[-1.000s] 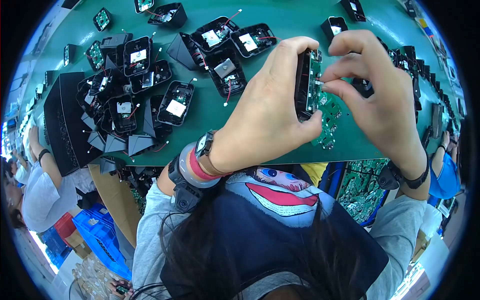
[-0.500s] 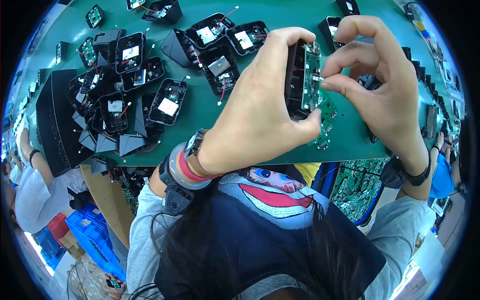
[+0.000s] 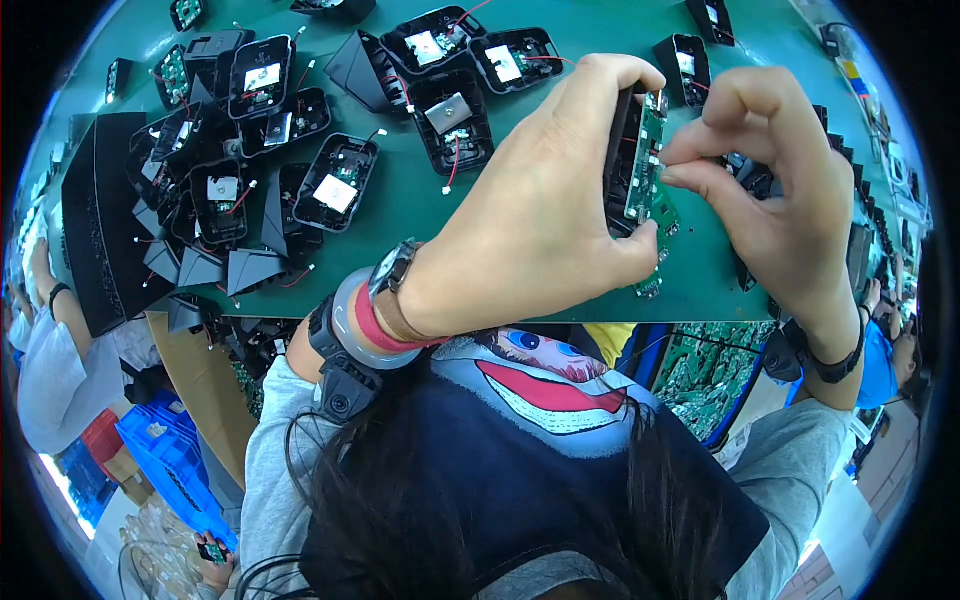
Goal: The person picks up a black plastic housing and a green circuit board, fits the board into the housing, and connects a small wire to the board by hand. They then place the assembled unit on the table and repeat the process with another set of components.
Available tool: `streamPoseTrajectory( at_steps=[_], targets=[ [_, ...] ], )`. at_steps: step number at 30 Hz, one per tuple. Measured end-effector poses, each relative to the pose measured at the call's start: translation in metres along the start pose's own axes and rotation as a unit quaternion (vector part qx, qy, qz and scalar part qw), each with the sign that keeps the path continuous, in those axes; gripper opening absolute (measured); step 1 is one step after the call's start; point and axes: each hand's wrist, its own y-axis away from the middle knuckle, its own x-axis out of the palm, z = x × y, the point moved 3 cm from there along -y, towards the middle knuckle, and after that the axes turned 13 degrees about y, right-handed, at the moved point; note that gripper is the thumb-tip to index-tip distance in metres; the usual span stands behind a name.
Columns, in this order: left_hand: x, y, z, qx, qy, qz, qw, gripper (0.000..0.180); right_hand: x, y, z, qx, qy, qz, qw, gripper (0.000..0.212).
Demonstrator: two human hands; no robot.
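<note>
My left hand (image 3: 520, 205) grips a black plastic housing (image 3: 619, 165) by its ends, tilted on edge above the table. A green circuit board (image 3: 650, 150) sits at the open side of this housing, facing my right hand. My right hand (image 3: 795, 205) is closed in a pinch, thumb and fingertips meeting right beside the middle of the board. Anything between those tips is too small to make out. Under the held housing, more green circuit boards (image 3: 657, 275) lie on the table, partly hidden by my left hand.
Several open black housings (image 3: 337, 190) with boards and red wires are scattered and piled on the green table (image 3: 400, 255) at the left and back. A long black foam-like block (image 3: 105, 220) stands far left. A tray of green boards (image 3: 707, 375) sits below the table edge.
Both hands and the housing have shifted slightly right in view. My right forefinger has come down toward the thumb, and the right fingertips remain beside the board.
</note>
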Motion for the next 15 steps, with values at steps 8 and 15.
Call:
streamPoseTrajectory(
  at_steps=[8, 15],
  targets=[
    [0.001, 0.002, -0.01, 0.175, -0.015, -0.005, 0.984, 0.063, 0.011, 0.003, -0.014, 0.245, -0.274, 0.089, 0.926, 0.04],
    [-0.004, -0.001, -0.012, 0.03, 0.031, 0.003, 0.999, 0.067, 0.0, 0.012, 0.006, 0.069, -0.028, -0.04, 0.996, 0.037]
  ],
)
